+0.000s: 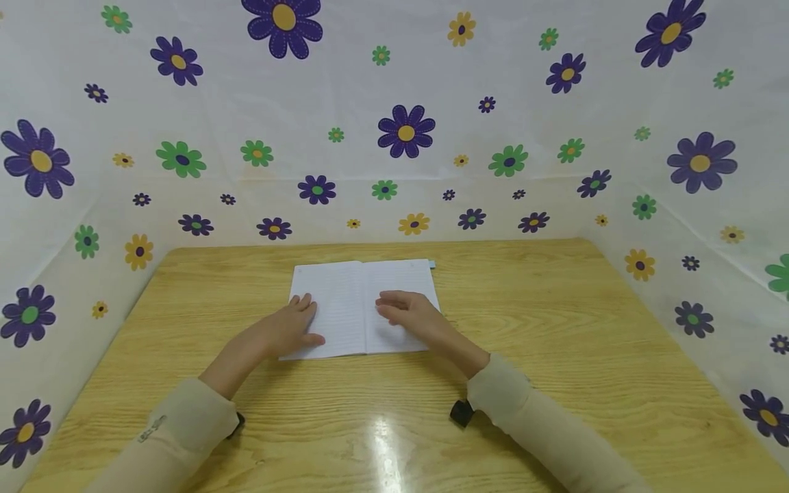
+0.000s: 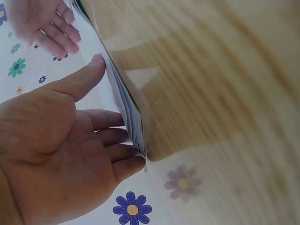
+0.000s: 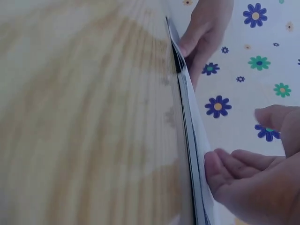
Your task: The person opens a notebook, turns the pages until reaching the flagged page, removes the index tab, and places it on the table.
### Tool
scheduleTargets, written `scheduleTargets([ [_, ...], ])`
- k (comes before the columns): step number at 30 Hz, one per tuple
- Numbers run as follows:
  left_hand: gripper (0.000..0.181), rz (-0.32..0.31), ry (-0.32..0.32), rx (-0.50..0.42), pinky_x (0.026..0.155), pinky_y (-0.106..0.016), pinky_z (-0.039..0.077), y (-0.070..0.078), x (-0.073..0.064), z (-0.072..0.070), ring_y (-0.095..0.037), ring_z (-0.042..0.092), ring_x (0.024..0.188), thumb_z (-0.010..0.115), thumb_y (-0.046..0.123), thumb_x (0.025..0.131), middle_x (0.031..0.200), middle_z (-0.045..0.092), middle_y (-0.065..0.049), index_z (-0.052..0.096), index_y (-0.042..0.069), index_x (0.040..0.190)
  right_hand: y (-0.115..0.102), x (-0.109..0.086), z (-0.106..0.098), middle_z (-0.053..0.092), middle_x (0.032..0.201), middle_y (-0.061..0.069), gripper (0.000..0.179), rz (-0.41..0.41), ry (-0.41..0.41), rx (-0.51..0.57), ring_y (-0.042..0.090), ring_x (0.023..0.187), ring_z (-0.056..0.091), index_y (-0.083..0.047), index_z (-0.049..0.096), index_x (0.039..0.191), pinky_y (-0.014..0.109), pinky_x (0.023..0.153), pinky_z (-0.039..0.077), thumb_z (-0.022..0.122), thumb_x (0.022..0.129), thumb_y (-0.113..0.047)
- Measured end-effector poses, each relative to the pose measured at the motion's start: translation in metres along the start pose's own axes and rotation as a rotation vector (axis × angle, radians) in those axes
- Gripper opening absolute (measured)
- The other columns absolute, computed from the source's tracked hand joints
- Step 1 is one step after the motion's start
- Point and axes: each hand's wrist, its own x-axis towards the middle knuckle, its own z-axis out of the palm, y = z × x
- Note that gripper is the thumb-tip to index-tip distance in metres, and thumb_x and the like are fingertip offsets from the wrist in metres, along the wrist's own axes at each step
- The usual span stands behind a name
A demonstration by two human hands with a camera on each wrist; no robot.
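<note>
An open notebook (image 1: pixel 337 301) with ruled white pages lies on the wooden table. My left hand (image 1: pixel 288 330) rests on its left page near the outer edge, fingers extended and thumb apart. In the left wrist view the left fingers (image 2: pixel 112 140) lie along the page edges, and the thumb touches the paper. Over the right page is my right hand (image 1: pixel 409 315), its fingers slightly bent and nothing held between them. Seen from the right wrist, the fingertips (image 3: pixel 213 164) are right at the page surface, with the thumb held away from them.
A small blue tab (image 1: pixel 432 264) sticks out at the notebook's top right corner. The wooden table (image 1: pixel 524 301) is bordered at the back and sides by a white cloth (image 1: pixel 345 89) printed with flowers. Black wrist devices (image 1: pixel 461 413) show beneath the beige sleeves (image 1: pixel 542 424).
</note>
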Motion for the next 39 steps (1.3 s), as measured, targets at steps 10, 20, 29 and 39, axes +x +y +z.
scheduleTargets([
  [10, 0.081, 0.008, -0.009, -0.042, 0.123, -0.060, 0.016, 0.002, -0.003, -0.002, -0.053, 0.008, 0.152, 0.059, 0.038, 0.106, 0.165, 0.011, -0.035, 0.024, -0.015, 0.156, 0.011, -0.006, -0.031, 0.064, 0.134, 0.027, 0.045, -0.082, 0.156, -0.416, 0.038, 0.123, 0.062, 0.013, 0.062, 0.133, 0.048, 0.104, 0.052, 0.071, 0.096, -0.010],
  [20, 0.080, 0.016, -0.003, -0.053, 0.123, -0.060, 0.016, 0.004, -0.006, -0.003, -0.054, 0.008, 0.152, 0.059, 0.036, 0.106, 0.164, 0.011, -0.036, 0.023, -0.016, 0.156, 0.016, -0.010, -0.038, 0.059, 0.137, 0.032, 0.048, -0.074, 0.121, -0.626, 0.045, 0.130, 0.055, 0.017, 0.060, 0.128, 0.054, 0.112, 0.043, 0.078, 0.092, -0.010],
  [29, 0.081, 0.009, 0.000, -0.057, 0.123, -0.060, 0.015, 0.004, -0.005, -0.002, -0.053, 0.009, 0.152, 0.061, 0.036, 0.105, 0.165, 0.011, -0.035, 0.023, -0.015, 0.156, 0.021, -0.011, -0.039, 0.034, 0.160, 0.031, 0.071, 0.047, 0.037, -0.737, 0.049, 0.150, 0.027, 0.016, 0.047, 0.145, 0.054, 0.124, 0.023, 0.075, 0.097, -0.028],
  [39, 0.082, 0.003, -0.015, -0.049, 0.123, -0.060, 0.016, 0.008, -0.008, -0.006, -0.054, 0.009, 0.151, 0.062, 0.035, 0.105, 0.164, 0.011, -0.037, 0.023, -0.017, 0.155, 0.017, -0.016, -0.039, 0.031, 0.161, 0.031, 0.073, 0.049, 0.009, -0.790, 0.049, 0.151, 0.025, 0.016, 0.043, 0.148, 0.056, 0.123, 0.024, 0.071, 0.100, -0.031],
])
